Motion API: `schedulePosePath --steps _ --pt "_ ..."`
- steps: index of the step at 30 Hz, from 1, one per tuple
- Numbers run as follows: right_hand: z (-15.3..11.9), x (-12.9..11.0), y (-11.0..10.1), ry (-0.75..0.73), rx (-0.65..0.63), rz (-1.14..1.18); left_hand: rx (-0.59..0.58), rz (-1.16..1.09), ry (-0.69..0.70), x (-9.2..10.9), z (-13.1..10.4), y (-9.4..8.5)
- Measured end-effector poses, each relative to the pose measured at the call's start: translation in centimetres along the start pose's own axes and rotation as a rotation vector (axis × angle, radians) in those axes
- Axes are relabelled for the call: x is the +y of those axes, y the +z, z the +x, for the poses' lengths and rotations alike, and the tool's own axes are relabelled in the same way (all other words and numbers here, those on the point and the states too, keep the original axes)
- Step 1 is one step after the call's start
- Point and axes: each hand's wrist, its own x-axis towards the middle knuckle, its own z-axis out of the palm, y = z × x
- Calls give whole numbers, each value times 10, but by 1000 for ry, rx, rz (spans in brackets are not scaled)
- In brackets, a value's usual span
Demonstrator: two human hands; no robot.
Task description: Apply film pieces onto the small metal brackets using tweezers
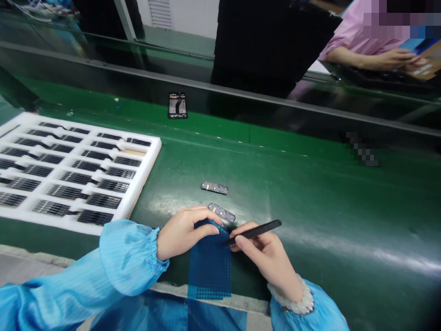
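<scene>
My left hand [188, 232] grips the top edge of a translucent blue film sheet [210, 262] between thumb and fingers. Rows of small dark pads cover the sheet, which hangs over the table's front edge. Black tweezers [263, 228] are held in my right hand [267, 253], their tip at the sheet's right side. Just beyond my left fingertips lies a small dark phone part [222, 212], long and narrow with rounded ends. A similar phone part [214, 187] lies a little farther away. My fingers hide the sheet's top edge in part.
A white foam tray [142, 172] of dark flat strips stands on the left of the green table [310, 197]. An opened phone frame [178, 105] lies at the back, before a dark ledge. Across it, at upper right, a person in a pink sleeve [347, 32] works.
</scene>
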Motion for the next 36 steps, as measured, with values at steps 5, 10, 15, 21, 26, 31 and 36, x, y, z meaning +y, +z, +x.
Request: schedulePosePath --steps 5,10,15,21,26,31,36 --pt "1 4 0 13 26 47 -58 60 60 0 0 -1" --pt "-3 5 -2 -50 83 -19 -67 117 19 2 0 -1" --pt "-5 7 1 -184 144 -75 -57 156 24 1 0 1" --pt "-4 9 5 -306 103 -192 -85 191 50 1 -1 2" --pt "-4 10 5 -309 99 -227 -110 201 55 1 -1 1" --pt "-3 10 5 -303 87 -235 -121 229 64 1 -1 1" --pt "-2 8 5 -309 84 -249 -109 239 90 0 -1 2"
